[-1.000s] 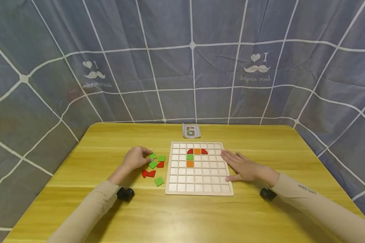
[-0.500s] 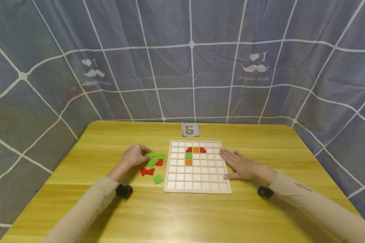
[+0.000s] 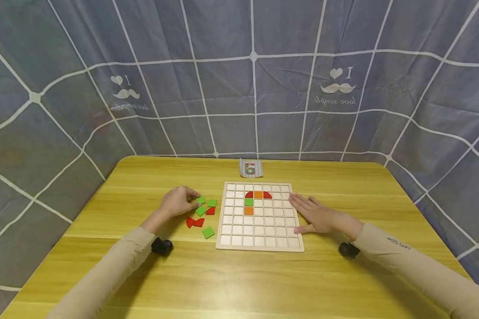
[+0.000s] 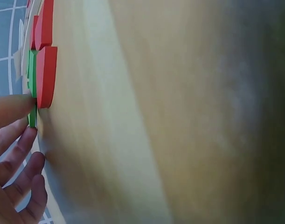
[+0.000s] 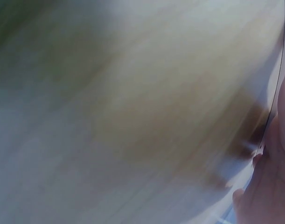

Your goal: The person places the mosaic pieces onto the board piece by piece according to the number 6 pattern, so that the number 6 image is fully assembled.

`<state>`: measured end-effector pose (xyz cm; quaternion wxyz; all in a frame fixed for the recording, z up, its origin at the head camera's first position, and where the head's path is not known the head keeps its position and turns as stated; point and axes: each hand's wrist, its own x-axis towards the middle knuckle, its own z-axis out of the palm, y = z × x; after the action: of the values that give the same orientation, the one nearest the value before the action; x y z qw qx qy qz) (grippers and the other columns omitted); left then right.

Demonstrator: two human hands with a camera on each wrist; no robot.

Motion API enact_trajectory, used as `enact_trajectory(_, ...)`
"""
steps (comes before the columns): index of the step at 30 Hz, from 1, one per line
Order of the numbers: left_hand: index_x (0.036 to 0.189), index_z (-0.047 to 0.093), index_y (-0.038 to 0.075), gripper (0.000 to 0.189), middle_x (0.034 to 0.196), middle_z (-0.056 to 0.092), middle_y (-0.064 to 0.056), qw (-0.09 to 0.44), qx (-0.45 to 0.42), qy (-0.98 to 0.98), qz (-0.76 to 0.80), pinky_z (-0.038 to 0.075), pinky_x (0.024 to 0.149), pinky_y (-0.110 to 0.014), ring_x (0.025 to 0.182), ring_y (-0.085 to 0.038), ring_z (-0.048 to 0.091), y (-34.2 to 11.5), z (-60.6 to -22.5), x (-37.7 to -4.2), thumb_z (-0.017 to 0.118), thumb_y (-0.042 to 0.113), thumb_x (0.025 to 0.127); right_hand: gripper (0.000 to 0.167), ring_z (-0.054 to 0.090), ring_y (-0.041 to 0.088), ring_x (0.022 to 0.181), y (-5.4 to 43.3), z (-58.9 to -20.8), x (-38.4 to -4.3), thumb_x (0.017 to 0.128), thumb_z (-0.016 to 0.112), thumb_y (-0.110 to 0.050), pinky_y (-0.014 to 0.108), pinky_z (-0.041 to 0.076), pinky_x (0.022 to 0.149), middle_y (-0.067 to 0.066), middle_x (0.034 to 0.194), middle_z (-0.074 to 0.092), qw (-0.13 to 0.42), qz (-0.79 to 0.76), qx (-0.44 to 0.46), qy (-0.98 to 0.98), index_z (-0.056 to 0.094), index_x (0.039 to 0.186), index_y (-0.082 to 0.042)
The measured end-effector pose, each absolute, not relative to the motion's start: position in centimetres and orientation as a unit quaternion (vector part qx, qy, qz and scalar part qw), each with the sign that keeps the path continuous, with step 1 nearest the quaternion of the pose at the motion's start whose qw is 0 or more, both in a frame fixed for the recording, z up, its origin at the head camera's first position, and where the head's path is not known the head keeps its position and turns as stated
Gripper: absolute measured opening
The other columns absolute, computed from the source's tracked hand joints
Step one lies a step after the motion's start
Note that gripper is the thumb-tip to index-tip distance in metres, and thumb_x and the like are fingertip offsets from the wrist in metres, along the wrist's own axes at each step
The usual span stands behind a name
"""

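Note:
At the left of the board, my left hand [image 3: 176,202] pinches a green square tile [image 3: 201,200] between thumb and fingers. In the left wrist view the thumb and a fingertip meet the edge of green tile [image 4: 32,86], just behind a red quarter-round tile [image 4: 47,77]. Around that hand lie more green squares [image 3: 208,232] and red quarter-round pieces [image 3: 198,222]. My right hand [image 3: 317,217] rests flat with fingers spread on the right edge of the wooden grid board [image 3: 259,230]. On the board sit two red quarter-rounds, two orange squares [image 3: 249,211] and one green square [image 3: 249,202].
A small paper card [image 3: 251,169] printed with a coloured grid pattern lies behind the board. The yellow wooden table [image 3: 239,283] ends at a grey checked curtain [image 3: 223,88] at the back and sides.
The head view shifts slightly. My left hand stays at the green tile, and my right hand stays on the board's edge.

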<state>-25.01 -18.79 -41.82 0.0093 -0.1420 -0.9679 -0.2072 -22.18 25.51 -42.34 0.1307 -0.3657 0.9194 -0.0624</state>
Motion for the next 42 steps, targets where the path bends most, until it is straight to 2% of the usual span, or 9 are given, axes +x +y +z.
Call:
enact_trajectory(12,0.1,0.077,0.012,0.029,0.09,0.075,-0.004,0.028,-0.145,-0.967,-0.208,0.041,0.056,-0.026,0.074,-0.014,0.065,-19.0,-41.8,-25.1,0.077,0.031,0.077,0.094,0.011,0.043,0.146,25.8,-42.7,-22.3,0.092,0.052,-0.055,0.067,0.013,0.11,0.026,0.158,0.008,0.103,-0.096,-0.391,0.909,0.012,0.152,0.004)
enact_trajectory(20,0.097,0.077,0.014,0.03,0.085,0.075,-0.003,0.054,-0.138,-0.97,-0.193,0.04,0.052,-0.026,0.07,-0.014,0.066,-19.2,-41.7,-25.2,0.077,0.033,0.074,0.097,0.007,0.035,0.149,26.1,-43.6,-22.9,0.09,0.046,-0.064,0.061,0.012,0.114,0.018,0.161,0.003,0.104,-0.068,-0.378,0.918,0.007,0.154,-0.002)
enact_trajectory(24,0.095,0.077,0.013,0.03,0.084,0.075,-0.003,0.066,-0.139,-0.969,-0.196,0.039,0.049,-0.025,0.066,-0.013,0.064,-19.1,-41.4,-25.2,0.077,0.033,0.073,0.096,0.008,0.039,0.147,26.0,-43.1,-22.7,0.091,0.05,-0.059,0.064,0.012,0.113,0.023,0.16,0.005,0.108,-0.081,-0.379,0.915,0.01,0.153,0.001)
enact_trajectory(31,0.097,0.077,0.016,0.03,0.091,0.075,-0.004,0.075,-0.158,-0.965,-0.194,0.034,0.044,-0.024,0.053,-0.006,0.053,-18.3,-40.6,-24.9,0.077,0.034,0.073,0.094,0.008,0.041,0.147,25.6,-42.2,-22.3,0.092,0.05,-0.056,0.063,0.011,0.114,0.023,0.16,0.004,0.122,-0.066,-0.373,0.918,0.01,0.152,0.004)
enact_trajectory(42,0.094,0.077,0.016,0.026,0.098,0.073,-0.004,0.088,-0.204,-0.952,-0.209,0.039,0.046,-0.022,0.054,-0.002,0.051,-15.8,-40.0,-23.9,0.078,0.03,0.072,0.092,0.01,0.042,0.146,25.3,-41.8,-21.7,0.093,0.053,-0.052,0.063,0.013,0.113,0.025,0.159,0.006,0.125,-0.067,-0.369,0.919,0.013,0.151,0.006)
